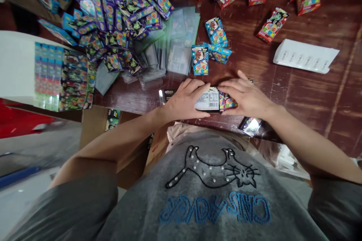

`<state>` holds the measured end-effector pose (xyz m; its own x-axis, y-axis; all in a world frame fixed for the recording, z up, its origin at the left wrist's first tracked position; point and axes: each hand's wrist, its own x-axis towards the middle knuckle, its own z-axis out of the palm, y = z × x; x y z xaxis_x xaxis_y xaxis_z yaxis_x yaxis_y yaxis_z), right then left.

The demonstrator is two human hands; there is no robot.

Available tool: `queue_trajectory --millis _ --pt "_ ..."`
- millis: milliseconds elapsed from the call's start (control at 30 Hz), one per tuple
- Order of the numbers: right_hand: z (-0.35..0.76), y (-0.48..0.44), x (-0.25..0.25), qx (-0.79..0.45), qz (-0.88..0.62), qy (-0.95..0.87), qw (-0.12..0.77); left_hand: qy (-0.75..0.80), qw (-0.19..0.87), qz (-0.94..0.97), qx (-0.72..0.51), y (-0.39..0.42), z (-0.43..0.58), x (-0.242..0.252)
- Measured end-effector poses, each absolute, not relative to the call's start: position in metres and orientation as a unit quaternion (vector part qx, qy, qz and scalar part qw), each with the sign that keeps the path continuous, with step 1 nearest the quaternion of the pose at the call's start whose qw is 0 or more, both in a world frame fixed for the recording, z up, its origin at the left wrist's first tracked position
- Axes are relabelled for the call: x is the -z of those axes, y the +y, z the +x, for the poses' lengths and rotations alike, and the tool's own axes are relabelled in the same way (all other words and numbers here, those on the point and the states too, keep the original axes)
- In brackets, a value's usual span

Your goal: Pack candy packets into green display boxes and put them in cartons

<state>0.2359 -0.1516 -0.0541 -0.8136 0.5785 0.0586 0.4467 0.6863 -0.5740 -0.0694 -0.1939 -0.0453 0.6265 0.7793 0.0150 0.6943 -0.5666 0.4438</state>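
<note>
Left hand (185, 98) is gripping the dark labelled box (208, 101) near the table edge (127, 111), right hand (250, 96) is holding colourful packets (227, 101) at its right end; any misalignment, hard to confirm, would be risking crushed corners.

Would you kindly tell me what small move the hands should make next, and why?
Perhaps the right hand should press gently toward the left hand, since the two flank the barcoded package and a colourful piece shows at its right end.
</note>
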Motion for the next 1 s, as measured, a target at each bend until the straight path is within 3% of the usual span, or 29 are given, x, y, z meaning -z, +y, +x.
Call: queue_trajectory --millis 233,500,1000 --pt "0.272 -0.153 0.038 -0.239 -0.303 -0.918 0.098 0.436 0.191 0.874 -0.099 -0.2 -0.061 0.043" --pt "0.273 -0.141 0.064 -0.312 -0.23 -0.905 0.175 0.431 0.21 0.867 -0.135 -0.195 -0.057 0.052" --pt "0.265 -0.129 0.065 -0.337 -0.193 -0.902 0.189 0.4 0.229 0.875 -0.148 -0.189 -0.062 0.049"
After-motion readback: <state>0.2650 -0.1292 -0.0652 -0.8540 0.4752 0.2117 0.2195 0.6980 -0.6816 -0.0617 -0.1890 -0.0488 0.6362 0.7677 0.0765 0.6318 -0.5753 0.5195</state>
